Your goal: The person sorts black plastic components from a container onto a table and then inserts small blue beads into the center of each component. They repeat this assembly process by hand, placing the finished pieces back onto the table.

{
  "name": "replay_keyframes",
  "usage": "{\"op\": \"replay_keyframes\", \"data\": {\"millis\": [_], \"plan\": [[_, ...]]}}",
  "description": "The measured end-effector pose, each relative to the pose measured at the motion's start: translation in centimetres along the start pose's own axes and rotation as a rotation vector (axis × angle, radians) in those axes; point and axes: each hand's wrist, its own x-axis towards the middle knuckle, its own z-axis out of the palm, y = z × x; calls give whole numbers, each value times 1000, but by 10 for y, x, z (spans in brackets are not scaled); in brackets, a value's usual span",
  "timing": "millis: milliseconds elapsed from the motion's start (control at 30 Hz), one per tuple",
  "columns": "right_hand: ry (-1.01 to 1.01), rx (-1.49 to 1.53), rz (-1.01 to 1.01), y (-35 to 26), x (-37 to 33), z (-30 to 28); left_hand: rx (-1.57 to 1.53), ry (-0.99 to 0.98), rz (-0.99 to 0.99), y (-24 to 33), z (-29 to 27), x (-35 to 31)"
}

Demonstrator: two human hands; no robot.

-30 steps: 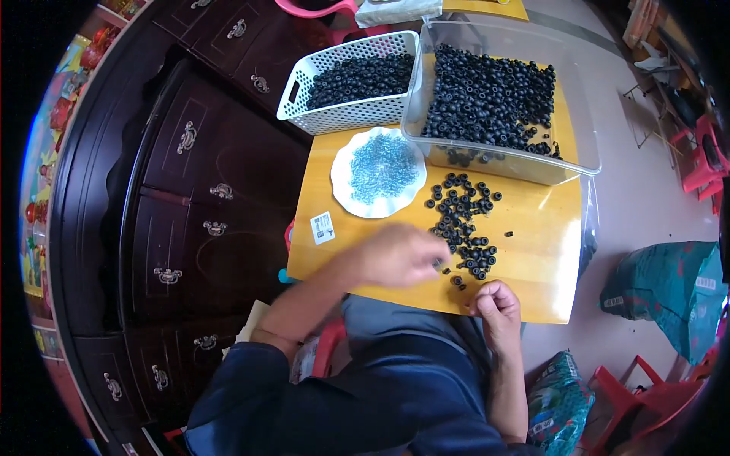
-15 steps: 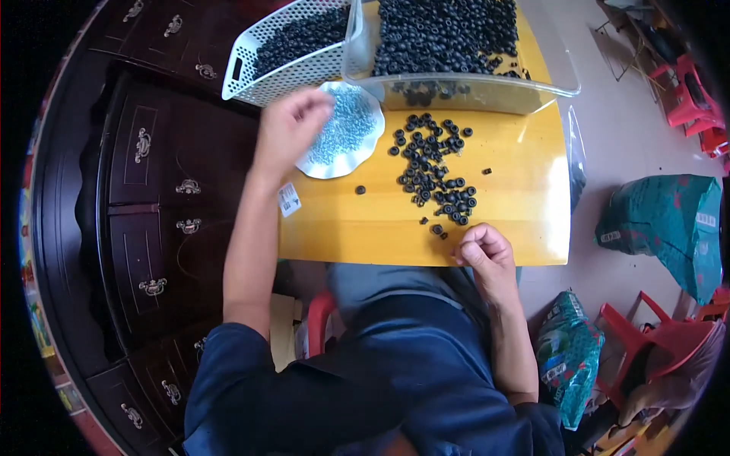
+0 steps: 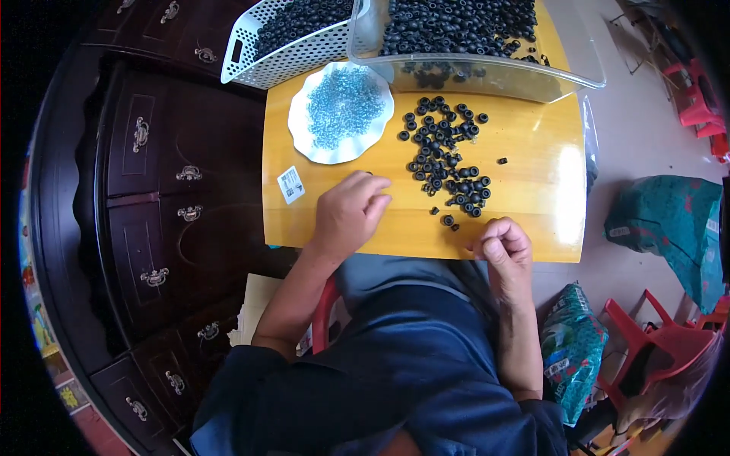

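Note:
My left hand [image 3: 350, 213] is over the table's near left part with its fingers curled in. Whatever it may hold is hidden. Just past its knuckles, a bit of one black ring [image 3: 369, 173] shows. At the near edge, my right hand [image 3: 505, 247] is closed in a pinch, thumb against fingers; I cannot make out anything between them. A loose heap of small black ring-shaped parts [image 3: 449, 158] lies in the middle of the table, beyond my right hand. Beyond my left hand sits a white scalloped plate [image 3: 303, 137] full of tiny pale-blue clear pieces [image 3: 344, 106].
A clear plastic bin [image 3: 517, 80] of black parts stands at the back of the yellow table [image 3: 532, 194]. Next to it is a white perforated basket [image 3: 293, 57] of the same. A white label [image 3: 290, 185] lies at left. Dark drawers [image 3: 152, 159] line the left side; green bags [image 3: 574, 353] stand at right.
My left hand has moved from beside the plate back toward me and to the right, near the single black ring. The view has shifted slightly; my right hand keeps its pinch.

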Motion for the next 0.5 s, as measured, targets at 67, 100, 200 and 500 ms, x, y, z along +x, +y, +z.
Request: {"op": "replay_keyframes", "data": {"millis": [67,100,200,500], "plan": [[7,7,-10,-2,0,-1,58,42,-57,-5,-5,1],[24,12,-19,-2,1,-2,109,59,-79,-11,-6,2],[32,10,-29,-3,1,-1,194,76,-85,-18,-9,4],[32,2,9,-3,-2,-3,82,-8,-32,-5,-2,12]]}}
